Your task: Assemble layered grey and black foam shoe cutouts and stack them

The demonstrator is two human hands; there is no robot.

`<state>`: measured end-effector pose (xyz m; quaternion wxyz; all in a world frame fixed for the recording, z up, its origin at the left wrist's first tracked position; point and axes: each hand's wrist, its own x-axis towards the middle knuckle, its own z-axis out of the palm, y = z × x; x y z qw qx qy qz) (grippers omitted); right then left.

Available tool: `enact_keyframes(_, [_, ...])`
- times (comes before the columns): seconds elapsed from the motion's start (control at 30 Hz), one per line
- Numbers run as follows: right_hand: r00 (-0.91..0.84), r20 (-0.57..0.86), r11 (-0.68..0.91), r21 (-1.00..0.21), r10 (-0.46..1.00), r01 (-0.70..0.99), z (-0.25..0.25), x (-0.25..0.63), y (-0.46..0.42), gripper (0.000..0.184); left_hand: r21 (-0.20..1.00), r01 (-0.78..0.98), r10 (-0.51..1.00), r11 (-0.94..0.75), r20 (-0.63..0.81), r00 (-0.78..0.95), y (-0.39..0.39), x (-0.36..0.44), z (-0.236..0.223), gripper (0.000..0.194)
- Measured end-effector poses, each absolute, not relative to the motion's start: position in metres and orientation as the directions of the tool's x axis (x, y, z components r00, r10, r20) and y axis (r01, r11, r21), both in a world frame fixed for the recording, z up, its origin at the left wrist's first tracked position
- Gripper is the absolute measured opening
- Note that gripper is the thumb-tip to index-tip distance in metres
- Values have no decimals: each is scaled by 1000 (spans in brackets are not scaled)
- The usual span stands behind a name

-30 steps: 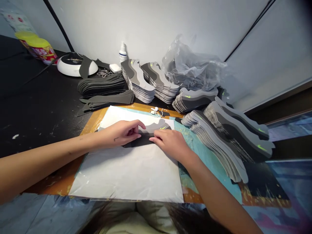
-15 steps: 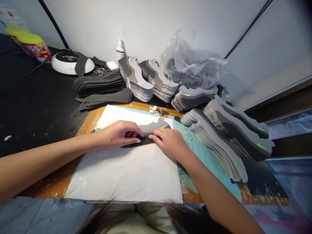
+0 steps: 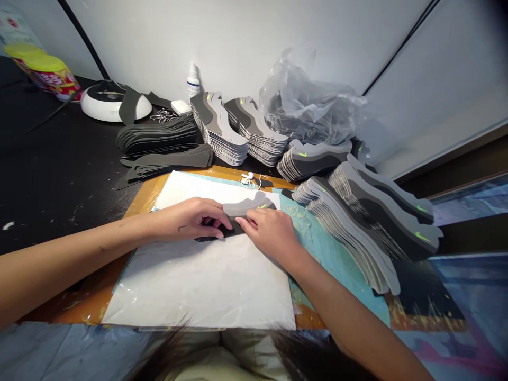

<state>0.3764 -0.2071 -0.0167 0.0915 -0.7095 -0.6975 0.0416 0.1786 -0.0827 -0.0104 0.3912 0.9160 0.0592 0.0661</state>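
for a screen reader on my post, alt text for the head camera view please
A left hand and right hand grip a layered grey foam shoe-shaped cutout on a glossy white sheet, beside tall stacks of matching grey cutouts with neon-green swooshes.

Standing here, you'd see a white wall (image 3: pixel 238 37) behind the worktop (image 3: pixel 59 174), meeting a second white wall (image 3: pixel 428 90) on the right. Thin black cords (image 3: pixel 400 47) run down both walls. The worktop is black and flecked with pale paint. Off to the right runs a dark brown ledge (image 3: pixel 460 193), and below it lies a blue, streaky painted surface (image 3: pixel 480 296). The light falls soft and even.
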Motion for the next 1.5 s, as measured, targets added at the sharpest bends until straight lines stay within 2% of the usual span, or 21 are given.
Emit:
enact_keyframes(0.23, [15, 113, 2, -151, 994, 989, -15, 373, -209, 34, 660, 42, 117, -750, 70, 991, -83, 177, -14, 26])
enact_keyframes(0.47, [18, 116, -1, -148, 993, 989, -14, 373, -211, 37, 730, 83, 104, -679, -16, 994, -79, 177, -8, 33])
enact_keyframes(0.6, [44, 128, -27, -130, 991, 991, -15, 368, -212, 40, 765, 173, 208, -621, -52, 977, -80, 179, -11, 41])
enact_keyframes(0.7, [86, 126, -73, -108, 988, 992, -15, 360, -213, 50, 809, 235, 281, -539, -90, 955, -82, 181, -14, 49])
enact_keyframes(0.8, [101, 108, -90, -106, 989, 990, -13, 357, -213, 61, 799, 239, 313, -552, -68, 947, -81, 182, -17, 52])
enact_keyframes(0.87, [79, 86, -67, -130, 993, 989, -12, 361, -212, 61, 798, 220, 312, -561, -42, 949, -79, 181, -17, 52])
enact_keyframes(1.03, [36, 43, -26, -223, 998, 974, -11, 375, -211, 35, 903, 165, 249, -396, -67, 966, -72, 177, -13, 29])
enact_keyframes(1.17, [93, 108, -75, -158, 990, 985, -15, 367, -209, 28, 945, 145, 254, -291, -70, 965, -72, 176, -12, 20])
enact_keyframes(1.33, [195, 71, -187, -106, 978, 977, -15, 354, -202, 40, 996, 74, 254, -43, -60, 965, -69, 176, -17, 12])
enact_keyframes(1.5, [189, 71, -187, -31, 980, 982, -6, 346, -200, 54, 993, 90, 236, -72, -71, 969, -68, 174, -19, 10])
